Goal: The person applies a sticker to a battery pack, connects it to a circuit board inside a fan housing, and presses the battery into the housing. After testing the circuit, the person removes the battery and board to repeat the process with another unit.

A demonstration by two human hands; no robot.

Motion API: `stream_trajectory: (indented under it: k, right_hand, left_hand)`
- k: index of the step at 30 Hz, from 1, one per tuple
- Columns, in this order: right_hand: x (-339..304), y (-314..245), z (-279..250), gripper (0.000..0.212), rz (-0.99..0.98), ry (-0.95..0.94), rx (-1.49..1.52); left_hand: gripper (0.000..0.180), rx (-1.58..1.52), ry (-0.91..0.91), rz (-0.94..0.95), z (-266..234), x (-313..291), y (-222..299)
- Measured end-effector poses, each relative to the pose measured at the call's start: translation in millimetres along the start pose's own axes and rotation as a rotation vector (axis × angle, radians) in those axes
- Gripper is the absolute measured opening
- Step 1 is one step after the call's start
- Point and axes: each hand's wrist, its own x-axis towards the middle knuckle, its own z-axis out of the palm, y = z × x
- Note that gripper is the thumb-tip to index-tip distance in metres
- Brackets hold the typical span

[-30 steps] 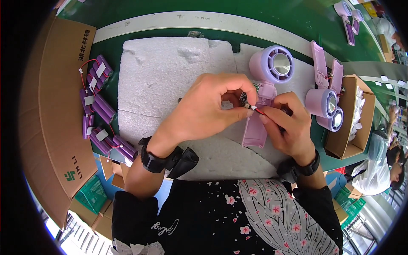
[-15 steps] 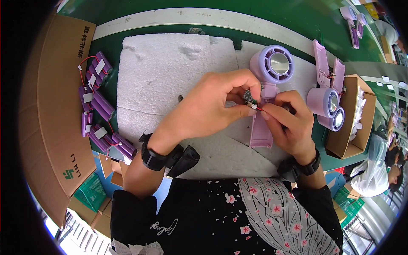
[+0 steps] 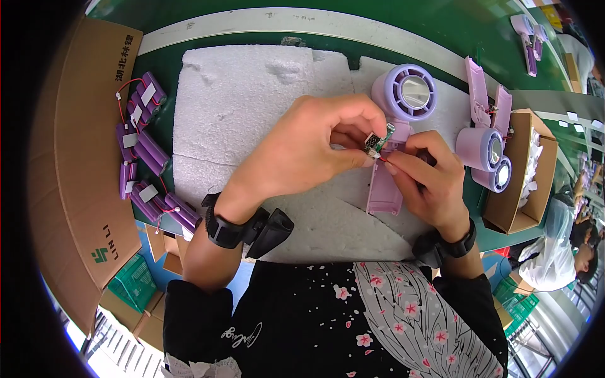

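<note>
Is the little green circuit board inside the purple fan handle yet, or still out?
Out. The left hand pinches the circuit board above the open handle, with the right hand alongside.

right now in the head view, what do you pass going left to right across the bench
cardboard flap → purple battery cells → white foam sheet → left hand → small circuit board → right hand → two lilac fan heads → open cardboard box

A green desk (image 3: 208, 16) carries white foam sheets (image 3: 252, 107) in the middle, purple battery cells (image 3: 148, 157) left, a cardboard box (image 3: 526, 176) right.
</note>
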Motion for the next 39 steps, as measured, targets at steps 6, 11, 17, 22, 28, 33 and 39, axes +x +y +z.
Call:
stream_trajectory:
  k: [6, 11, 17, 22, 28, 33, 39]
  right_hand:
    - [0.1, 1.2, -0.7, 0.021, 0.014, -0.002, 0.029]
    - [1.8, 0.9, -2.6, 0.019, 0.043, -0.015, 0.074]
    - [1.3, 0.7, -1.9, 0.019, 0.063, -0.023, 0.079]
    - [3.7, 0.8, -1.7, 0.018, 0.053, -0.02, 0.069]
    - [4.6, 0.5, -1.0, 0.017, 0.038, -0.02, 0.044]
    - [1.0, 2.8, 0.9, 0.015, 0.064, 0.011, 0.084]
    - [-0.2, 2.0, -0.1, 0.026, 0.085, 0.077, 0.131]
  left_hand:
    - [0.028, 0.108, -0.015, 0.108, -0.7, 0.9, -0.2]
    - [0.027, 0.172, -0.007, 0.155, 0.0, 1.2, 1.3]
    - [0.028, 0.195, -0.003, 0.214, -0.5, 2.5, -2.6]
    - [0.027, 0.213, 0.008, 0.188, -1.3, 2.2, -0.8]
    - [0.026, 0.259, -0.015, 0.282, -1.5, 3.9, -5.9]
    - [0.027, 0.183, 0.016, 0.221, 2.6, 4.9, -4.4]
    - [0.034, 0.217, 0.085, 0.308, 7.6, 5.5, -6.7]
